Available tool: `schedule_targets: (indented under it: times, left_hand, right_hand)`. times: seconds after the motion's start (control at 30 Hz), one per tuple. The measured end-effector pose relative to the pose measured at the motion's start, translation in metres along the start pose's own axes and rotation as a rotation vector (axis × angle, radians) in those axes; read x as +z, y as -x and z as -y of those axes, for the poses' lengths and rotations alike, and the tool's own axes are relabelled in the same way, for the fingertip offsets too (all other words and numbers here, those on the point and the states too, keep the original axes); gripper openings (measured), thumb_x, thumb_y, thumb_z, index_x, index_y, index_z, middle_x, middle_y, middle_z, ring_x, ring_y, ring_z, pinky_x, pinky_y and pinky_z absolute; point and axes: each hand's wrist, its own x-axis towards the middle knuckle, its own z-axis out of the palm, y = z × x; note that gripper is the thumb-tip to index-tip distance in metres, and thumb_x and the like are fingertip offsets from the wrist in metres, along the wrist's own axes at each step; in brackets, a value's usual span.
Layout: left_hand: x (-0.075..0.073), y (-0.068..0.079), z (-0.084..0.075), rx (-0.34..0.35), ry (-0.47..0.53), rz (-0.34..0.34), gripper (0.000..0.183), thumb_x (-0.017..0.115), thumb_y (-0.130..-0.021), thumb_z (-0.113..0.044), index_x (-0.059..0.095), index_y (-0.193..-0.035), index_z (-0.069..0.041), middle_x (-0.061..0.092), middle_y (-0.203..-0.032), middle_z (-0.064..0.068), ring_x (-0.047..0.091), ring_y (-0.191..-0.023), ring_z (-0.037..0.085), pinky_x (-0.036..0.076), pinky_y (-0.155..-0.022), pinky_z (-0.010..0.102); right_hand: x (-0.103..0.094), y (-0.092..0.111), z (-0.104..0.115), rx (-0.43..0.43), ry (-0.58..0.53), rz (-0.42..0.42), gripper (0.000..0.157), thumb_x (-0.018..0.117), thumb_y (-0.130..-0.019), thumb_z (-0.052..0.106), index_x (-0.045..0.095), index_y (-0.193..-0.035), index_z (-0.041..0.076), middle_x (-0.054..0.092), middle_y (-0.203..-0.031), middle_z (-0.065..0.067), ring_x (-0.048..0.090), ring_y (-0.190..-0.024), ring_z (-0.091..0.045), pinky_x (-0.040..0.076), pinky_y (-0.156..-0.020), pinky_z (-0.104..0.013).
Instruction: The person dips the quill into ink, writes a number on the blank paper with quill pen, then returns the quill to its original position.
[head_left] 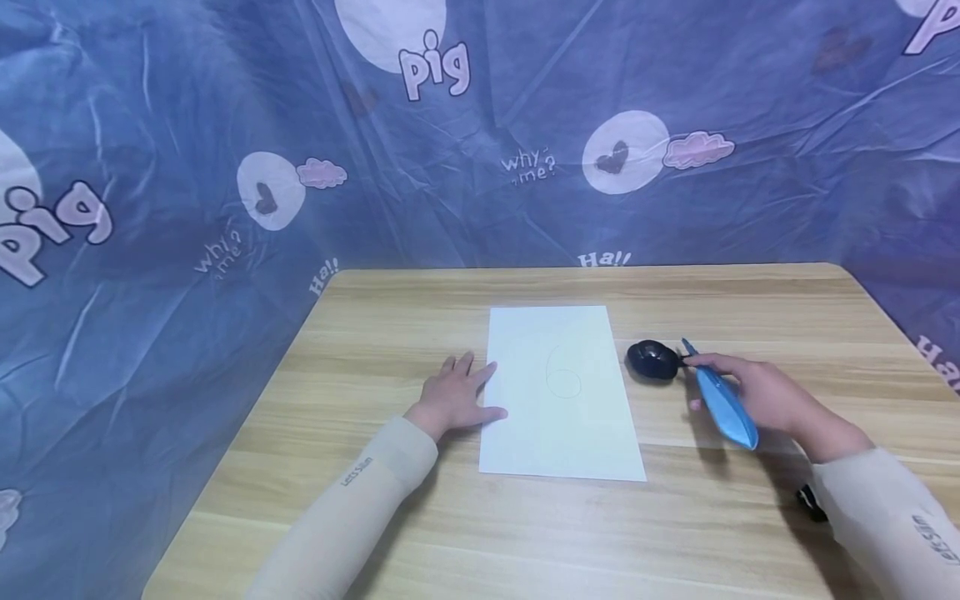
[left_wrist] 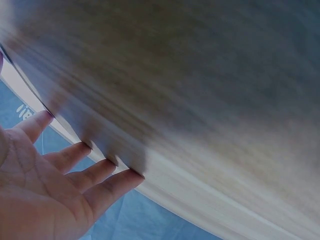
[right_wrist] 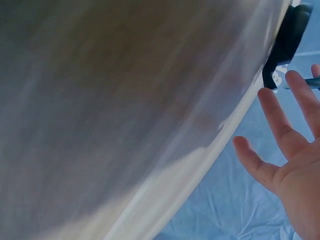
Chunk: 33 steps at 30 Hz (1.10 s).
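A white sheet of paper [head_left: 525,400] lies on the table with a faint 6 drawn on it. My left hand [head_left: 452,396] rests at its left edge, fingers spread, with the thumb and index fingertips over the paper; the left wrist view shows the same fingers straight, tips on the tabletop. To the right of the sheet, my right hand [head_left: 757,392] holds a blue pen [head_left: 726,410] with a broad, leaf-shaped body, its narrow end pointing away. Just left of those fingertips stands a rounded, glossy black object [head_left: 652,360] with a short arm toward the hand.
The wood-grain table [head_left: 405,333] ends at a blue printed cloth [head_left: 480,167] hung behind and along both sides. A small black-and-white object [head_left: 812,503] shows beside the right sleeve, partly covered by it.
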Motion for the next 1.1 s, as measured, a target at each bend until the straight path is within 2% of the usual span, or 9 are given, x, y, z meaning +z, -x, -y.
schedule_targets:
  times: [0.17, 0.47, 0.67, 0.77, 1.1]
  left_hand:
    - [-0.001, 0.001, 0.000, -0.005, -0.003, 0.002, 0.085, 0.050, -0.081, -0.073, 0.026, -0.151, -0.032, 0.015, -0.157, 0.013, 0.015, -0.140, 0.042, 0.029, -0.101, 0.061]
    - [0.000, 0.002, 0.000, -0.002, -0.008, 0.004, 0.086, 0.050, -0.081, -0.074, 0.026, -0.152, -0.032, 0.015, -0.157, 0.013, 0.015, -0.140, 0.042, 0.030, -0.101, 0.060]
    - [-0.002, 0.002, 0.001, 0.002, -0.005, 0.001, 0.085, 0.050, -0.081, -0.073, 0.027, -0.151, -0.031, 0.016, -0.157, 0.013, 0.016, -0.140, 0.042, 0.030, -0.101, 0.060]
    - [-0.003, 0.003, 0.001, 0.000, -0.006, 0.000, 0.085, 0.050, -0.081, -0.073, 0.027, -0.151, -0.031, 0.016, -0.157, 0.013, 0.016, -0.140, 0.042, 0.031, -0.101, 0.060]
    - [-0.002, 0.003, 0.000, -0.001, -0.001, 0.004, 0.085, 0.050, -0.081, -0.073, 0.027, -0.151, -0.032, 0.016, -0.157, 0.013, 0.015, -0.140, 0.042, 0.030, -0.101, 0.060]
  right_hand:
    - [0.004, 0.001, 0.000, -0.070, 0.035, 0.009, 0.065, 0.083, -0.071, 0.037, 0.059, -0.124, 0.008, 0.062, -0.112, -0.026, 0.062, -0.090, -0.038, 0.049, -0.073, -0.050]
    - [0.010, 0.002, -0.004, -0.112, 0.076, 0.028, 0.068, 0.084, -0.069, 0.043, 0.061, -0.122, 0.008, 0.064, -0.110, -0.024, 0.062, -0.094, -0.040, 0.048, -0.077, -0.055]
    - [0.008, 0.005, -0.006, -0.123, 0.149, 0.074, 0.064, 0.084, -0.065, 0.016, 0.060, -0.124, 0.013, 0.063, -0.111, -0.023, 0.059, -0.099, -0.045, 0.046, -0.080, -0.059]
    - [0.008, 0.006, -0.006, -0.110, 0.168, 0.103, 0.065, 0.080, -0.065, 0.010, 0.058, -0.126, 0.015, 0.062, -0.114, -0.025, 0.057, -0.103, -0.047, 0.044, -0.081, -0.060]
    - [0.012, 0.009, -0.008, -0.217, 0.166, 0.054, 0.059, 0.082, -0.073, 0.022, 0.058, -0.126, 0.015, 0.060, -0.119, -0.023, 0.055, -0.106, -0.046, 0.042, -0.081, -0.062]
